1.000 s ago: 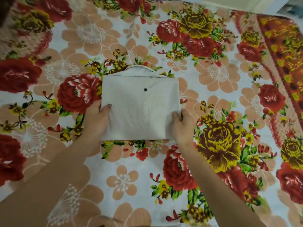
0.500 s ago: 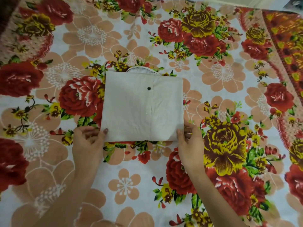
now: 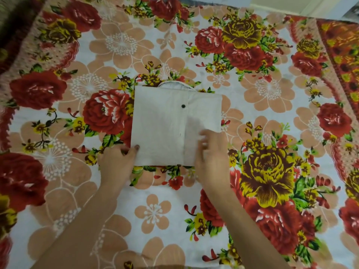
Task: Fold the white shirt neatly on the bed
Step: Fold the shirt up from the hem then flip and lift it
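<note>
The white shirt [image 3: 165,123] lies folded into a compact rectangle in the middle of the bed, its collar peeking out at the far edge and one dark button showing on the placket. My left hand [image 3: 116,164] rests at the shirt's near left corner, thumb on top of the cloth and fingers at its edge. My right hand [image 3: 212,154] lies flat and blurred over the near right corner, fingers spread on the fabric.
The bed is covered by a floral bedsheet [image 3: 268,171] with red, yellow and peach flowers. A patterned orange border [image 3: 342,55] runs along the right side. A pale wall or floor strip [image 3: 303,4] shows beyond the far edge.
Both hands slid from the shirt's sides down to its near corners. My right hand has since moved up and inward onto the cloth at the right corner.
</note>
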